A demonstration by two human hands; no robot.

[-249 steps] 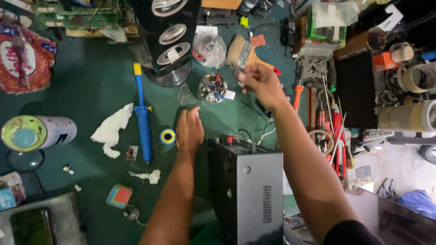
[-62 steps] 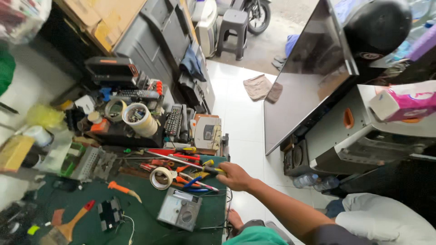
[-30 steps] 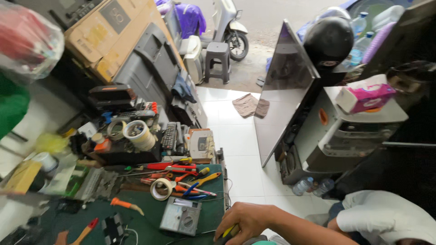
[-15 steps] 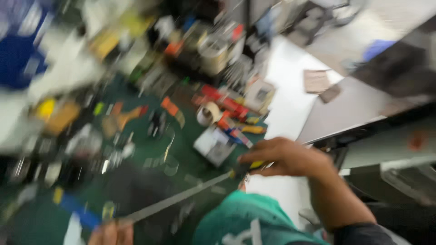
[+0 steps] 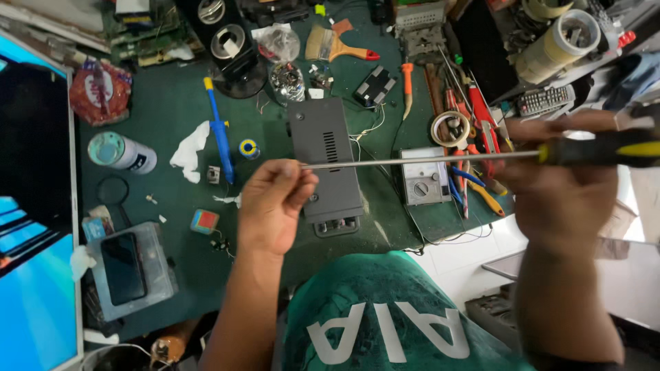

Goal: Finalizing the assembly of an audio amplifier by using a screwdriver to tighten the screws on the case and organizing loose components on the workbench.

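Head view shows a long screwdriver (image 5: 426,161) held level above the bench, its steel shaft stretched between both hands, well clear of the green mat (image 5: 158,124) below. Right hand (image 5: 564,185) is closed around the black and yellow handle at the far right of the frame; left hand (image 5: 271,209) pinches the bare tip of the shaft between thumb and fingertips. Directly under the shaft lies a dark grey metal box (image 5: 324,159) with a vent slot on its lid, and just beside it to the right sits an analogue meter (image 5: 426,180). Near the meter are a roll of tape (image 5: 450,128) and a bundle of red-handled tools (image 5: 474,117). To the left of the box lie a blue solder sucker (image 5: 220,134), a small solder spool (image 5: 248,148) and a crumpled white tissue (image 5: 189,145). Further out: a paintbrush (image 5: 337,45) at the top, a cylindrical can (image 5: 120,152) on its side, a phone (image 5: 124,266) in a clear tray, and a lit screen (image 5: 31,227) along the left edge. Risk assessment: the tip is gripped only lightly, so in my judgement a slip of the left fingers could let the shaft swing down onto the box or meter face. The crowded mat adds to this; loose wires beside the box could snag the shaft, and small parts could be knocked off the edge nearest the person
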